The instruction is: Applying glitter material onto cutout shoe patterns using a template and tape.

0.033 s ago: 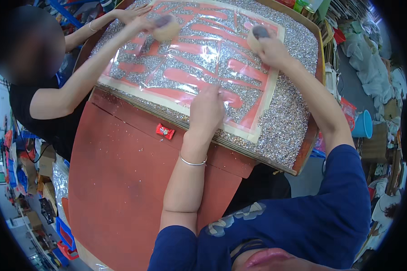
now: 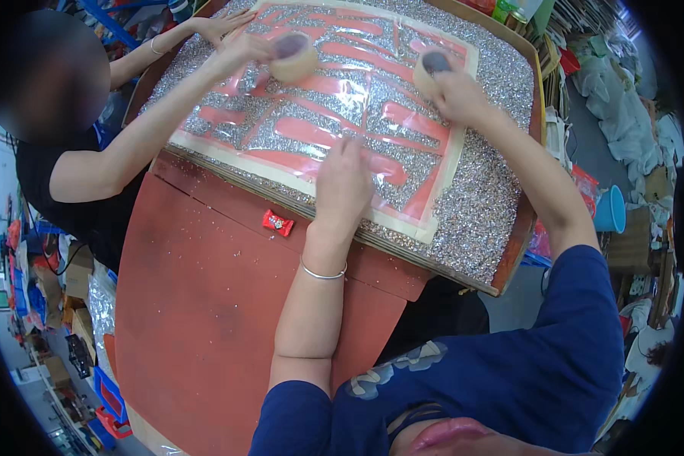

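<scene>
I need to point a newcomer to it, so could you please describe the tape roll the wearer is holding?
Start at the big tray of silver glitter holding the red-patterned sheet. At the sheet's far right corner, the right hand grips a pale tape roll. The other roll, further left, is under the co-worker's hand.

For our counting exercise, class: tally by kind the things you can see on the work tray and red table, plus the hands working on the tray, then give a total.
Rolls of tape: 2, one under the right hand at, one under the co-worker's hand at
Patterned red sheet: 1
Small red wrapped item: 1
Hands on the tray, counting the left hand: 4
Total: 8
</scene>
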`<state>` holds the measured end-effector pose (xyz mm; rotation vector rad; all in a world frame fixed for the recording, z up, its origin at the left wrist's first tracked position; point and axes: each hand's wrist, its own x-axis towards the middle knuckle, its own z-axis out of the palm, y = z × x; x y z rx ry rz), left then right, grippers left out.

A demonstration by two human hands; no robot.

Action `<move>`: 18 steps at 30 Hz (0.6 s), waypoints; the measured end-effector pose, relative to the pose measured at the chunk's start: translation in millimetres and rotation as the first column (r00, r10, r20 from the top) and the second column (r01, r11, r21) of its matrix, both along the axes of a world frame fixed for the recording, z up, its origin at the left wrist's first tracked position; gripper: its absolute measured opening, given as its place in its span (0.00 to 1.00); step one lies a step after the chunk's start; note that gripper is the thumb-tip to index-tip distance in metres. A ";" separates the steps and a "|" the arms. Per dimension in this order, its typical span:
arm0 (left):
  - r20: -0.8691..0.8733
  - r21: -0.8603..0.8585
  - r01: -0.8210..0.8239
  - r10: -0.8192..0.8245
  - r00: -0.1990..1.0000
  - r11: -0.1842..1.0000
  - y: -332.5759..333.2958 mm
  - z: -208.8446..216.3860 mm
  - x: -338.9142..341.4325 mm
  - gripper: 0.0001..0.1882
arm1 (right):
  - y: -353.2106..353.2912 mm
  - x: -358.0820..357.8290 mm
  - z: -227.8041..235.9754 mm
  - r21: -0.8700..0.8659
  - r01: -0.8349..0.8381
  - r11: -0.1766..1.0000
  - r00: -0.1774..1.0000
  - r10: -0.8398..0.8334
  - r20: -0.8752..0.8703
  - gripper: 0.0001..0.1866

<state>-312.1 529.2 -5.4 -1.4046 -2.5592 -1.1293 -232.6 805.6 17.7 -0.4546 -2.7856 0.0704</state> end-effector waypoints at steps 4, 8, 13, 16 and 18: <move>-0.060 -0.269 -0.057 0.042 0.997 0.961 -10.9 -0.1 -14.6 0.33 | -36.7 39.8 1.3 0.062 -0.370 0.927 0.929 0.368 0.032 0.08; -0.157 -0.348 -0.066 0.012 0.988 0.935 -5.2 -5.4 -3.6 0.42 | -28.2 10.5 -8.8 0.122 -0.399 0.909 0.910 0.409 -0.068 0.09; -0.179 -0.349 -0.077 0.014 0.984 0.934 -0.1 -12.9 -4.1 0.46 | -25.5 -73.0 -5.2 0.029 -0.208 0.978 0.978 0.208 -0.028 0.08; -0.155 -0.371 -0.092 0.036 0.987 0.924 -4.6 -17.3 -5.9 0.47 | -34.3 -55.7 -11.6 0.059 -0.337 0.940 0.935 0.342 -0.091 0.08; -0.162 -0.389 -0.104 0.043 0.986 0.915 -10.4 -17.8 -11.3 0.45 | -37.5 -17.6 -6.6 0.103 -0.520 0.848 0.854 0.515 0.072 0.07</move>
